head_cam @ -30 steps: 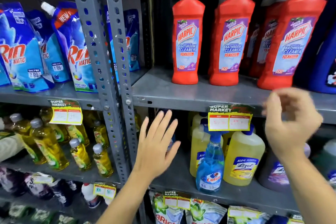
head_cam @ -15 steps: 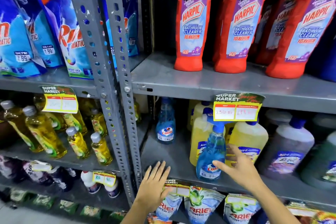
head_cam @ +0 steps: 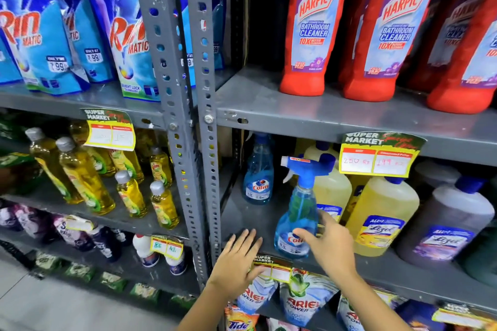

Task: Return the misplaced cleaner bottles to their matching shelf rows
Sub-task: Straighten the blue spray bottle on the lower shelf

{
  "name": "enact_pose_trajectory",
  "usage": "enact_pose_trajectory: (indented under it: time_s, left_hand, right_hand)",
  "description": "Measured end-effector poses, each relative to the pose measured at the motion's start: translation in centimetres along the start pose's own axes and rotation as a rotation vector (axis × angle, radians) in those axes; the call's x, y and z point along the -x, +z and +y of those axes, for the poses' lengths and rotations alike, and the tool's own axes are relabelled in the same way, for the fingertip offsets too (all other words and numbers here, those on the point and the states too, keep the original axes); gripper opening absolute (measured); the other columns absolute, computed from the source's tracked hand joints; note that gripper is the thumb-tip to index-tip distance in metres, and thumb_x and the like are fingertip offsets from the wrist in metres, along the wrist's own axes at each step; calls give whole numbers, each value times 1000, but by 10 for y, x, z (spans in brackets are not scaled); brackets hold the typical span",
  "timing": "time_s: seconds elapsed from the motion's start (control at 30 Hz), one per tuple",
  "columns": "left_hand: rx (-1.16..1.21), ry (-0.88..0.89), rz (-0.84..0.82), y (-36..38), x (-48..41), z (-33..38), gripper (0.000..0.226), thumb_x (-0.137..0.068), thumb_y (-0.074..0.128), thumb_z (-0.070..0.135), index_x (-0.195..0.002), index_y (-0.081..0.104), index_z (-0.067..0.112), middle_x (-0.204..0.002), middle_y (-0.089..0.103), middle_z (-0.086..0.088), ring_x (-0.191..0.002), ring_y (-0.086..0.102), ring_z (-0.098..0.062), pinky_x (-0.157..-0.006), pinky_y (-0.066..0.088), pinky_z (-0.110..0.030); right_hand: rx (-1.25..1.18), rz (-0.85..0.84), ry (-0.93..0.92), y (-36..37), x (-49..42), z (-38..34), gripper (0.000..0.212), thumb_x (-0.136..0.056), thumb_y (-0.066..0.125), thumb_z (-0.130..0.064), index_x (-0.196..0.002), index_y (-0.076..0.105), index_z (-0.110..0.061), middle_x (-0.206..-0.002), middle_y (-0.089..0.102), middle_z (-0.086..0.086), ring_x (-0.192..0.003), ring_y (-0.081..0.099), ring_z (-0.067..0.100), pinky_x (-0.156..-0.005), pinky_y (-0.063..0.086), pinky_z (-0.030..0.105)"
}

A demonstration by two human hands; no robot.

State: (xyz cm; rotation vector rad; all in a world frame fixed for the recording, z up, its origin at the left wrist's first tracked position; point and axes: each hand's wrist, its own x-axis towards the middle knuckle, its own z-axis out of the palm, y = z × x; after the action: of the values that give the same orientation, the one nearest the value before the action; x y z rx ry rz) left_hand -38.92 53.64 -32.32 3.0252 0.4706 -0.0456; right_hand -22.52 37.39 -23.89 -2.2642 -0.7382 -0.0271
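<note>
A blue Colin spray bottle (head_cam: 297, 212) stands at the front of the middle shelf (head_cam: 250, 219), in front of yellow Lizol bottles (head_cam: 383, 215). My right hand (head_cam: 329, 243) reaches its lower body with fingers spread, thumb and forefinger on either side, not closed on it. My left hand (head_cam: 236, 262) lies flat and open on the shelf's front edge, left of the bottle. A second Colin spray bottle (head_cam: 257, 170) stands farther back on the same shelf. Red Harpic bottles (head_cam: 313, 27) fill the shelf above.
A grey slotted upright (head_cam: 203, 115) splits the racks. Left rack: blue Rin pouches (head_cam: 40, 32) on top, yellow dish-liquid bottles (head_cam: 83, 177) below. A grey-purple Lizol bottle (head_cam: 447, 226) stands at right. Ariel pouches (head_cam: 304, 301) hang under the middle shelf; yellow price tags (head_cam: 379, 157) clip to shelf edges.
Both hands dropped from chest height to the middle shelf. My right hand moved onto the front Colin bottle; my left hand settled on the shelf edge. The camera came closer.
</note>
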Motion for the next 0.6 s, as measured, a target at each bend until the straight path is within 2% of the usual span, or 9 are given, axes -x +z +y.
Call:
enact_pose_trajectory:
  time_s: [0.07, 0.2, 0.33, 0.6]
  left_hand:
    - [33, 33, 16, 4, -2, -5, 71, -96, 11, 64, -154, 7, 23, -163, 0, 1, -149, -5, -17, -118, -11, -38]
    - [9, 39, 33, 10, 1, -7, 70, -98, 12, 63, -154, 3, 22, -163, -3, -1, -149, -9, -17, -121, -7, -38]
    - [-20, 23, 40, 12, 5, -1, 73, -96, 8, 63, -154, -5, 20, -162, -11, -3, -148, -16, -20, -118, -16, -42]
    - [-95, -5, 36, 20, 7, 4, 74, -98, 11, 62, -152, -13, 16, -161, -16, -7, -147, -18, -25, -118, -15, -44]
  right_hand:
    - [-1, 5, -21, 10, 0, -12, 61, -73, 82, -45, -122, 62, -16, -100, 77, -1, -87, 73, 22, -71, 58, 35]
    - [-46, 3, -28, 27, -8, -35, 51, -75, 82, -40, -114, 63, -13, -95, 76, 4, -85, 71, 24, -68, 55, 32]
    - [-25, -33, -10, 41, -21, -53, 50, -78, 79, -41, -111, 58, -10, -97, 75, 9, -88, 70, 28, -68, 54, 35]
    - [-74, -245, -82, 51, -47, -73, 57, -77, 82, -32, -119, 52, -10, -115, 72, 10, -105, 69, 27, -84, 57, 41]
